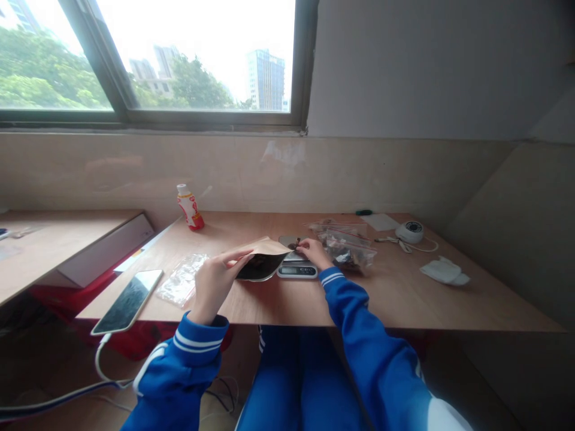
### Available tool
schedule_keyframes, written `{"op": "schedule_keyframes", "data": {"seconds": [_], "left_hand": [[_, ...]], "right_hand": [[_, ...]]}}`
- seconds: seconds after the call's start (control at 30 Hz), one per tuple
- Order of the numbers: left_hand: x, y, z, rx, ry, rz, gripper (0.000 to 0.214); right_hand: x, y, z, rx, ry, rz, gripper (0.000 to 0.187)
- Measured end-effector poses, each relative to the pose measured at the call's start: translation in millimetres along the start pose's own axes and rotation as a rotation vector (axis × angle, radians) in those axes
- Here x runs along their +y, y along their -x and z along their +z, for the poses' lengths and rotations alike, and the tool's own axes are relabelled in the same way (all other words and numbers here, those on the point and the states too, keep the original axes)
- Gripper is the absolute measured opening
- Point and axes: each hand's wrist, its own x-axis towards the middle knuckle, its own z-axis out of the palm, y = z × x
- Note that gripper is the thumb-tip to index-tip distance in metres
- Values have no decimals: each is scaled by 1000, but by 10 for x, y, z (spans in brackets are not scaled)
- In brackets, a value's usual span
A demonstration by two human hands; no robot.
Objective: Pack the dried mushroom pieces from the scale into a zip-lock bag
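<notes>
My left hand [214, 282] is closed on the edge of a brown kraft-paper pouch [266, 244]. The pouch lies tilted, its wide mouth gaping toward me and its inside dark. Just right of it, the fingers of my right hand [313, 250] are pinched together around a small dark item [295, 245], too small to name. This hand is over a small digital scale [297, 272], whose display faces me. Pouch and hand hide part of the scale's plate. Beside my right hand lie several clear zip bags [345, 246] with dark contents.
On the left are a charging phone [128, 301], clear plastic bags [182, 280] and a red-and-white bottle [190, 208]. To the right sit a white dome camera [408, 232] with its cable, a white crumpled item [444, 271] and a paper sheet [380, 222]. The table's front edge runs before my legs.
</notes>
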Motion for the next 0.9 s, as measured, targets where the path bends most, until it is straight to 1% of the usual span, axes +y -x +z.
{"op": "schedule_keyframes", "data": {"seconds": [0.13, 0.17, 0.23, 0.33, 0.4, 0.47, 0.53, 0.6, 0.7, 0.77, 0.8, 0.83, 0.87, 0.9], "left_hand": [[5, 3, 8, -2, 1, 6, 35], [7, 5, 4, -4, 2, 5, 35], [6, 7, -7, -8, 2, 2, 34], [2, 7, -17, -10, 6, 0, 35], [3, 7, -17, -13, 9, 1, 36], [12, 8, -15, -19, 14, 1, 37], [28, 9, -16, -26, 26, -4, 37], [43, 11, -19, -33, 36, -18, 37], [48, 11, -19, -37, 41, -35, 36], [41, 8, -12, -36, 40, -36, 35], [38, 6, -6, -33, 38, -35, 35], [35, 3, 1, -31, 38, -35, 35], [35, 0, 8, -27, 37, -36, 36], [37, -5, 15, -25, 37, -38, 36]], "right_hand": [[62, 31, 12, -22, -192, 84, 32], [74, 35, 10, -24, -225, 87, 34], [93, 52, -4, -47, -245, 63, 29], [102, 109, -40, -71, -142, -55, 17], [86, 157, -60, -17, -3, -164, 11], [60, 192, -67, 59, 136, -237, 8], [39, 203, -66, 103, 227, -261, 8], [24, 197, -66, 125, 233, -255, 11], [-39, 207, -103, 198, 80, -257, 17], [-161, 271, -175, 258, -125, -264, 19], [-256, 328, -227, 258, -259, -271, 19], [-373, 399, -287, 232, -398, -286, 19], [-506, 483, -353, 155, -553, -304, 21], [-650, 573, -418, 34, -684, -348, 25]]}}
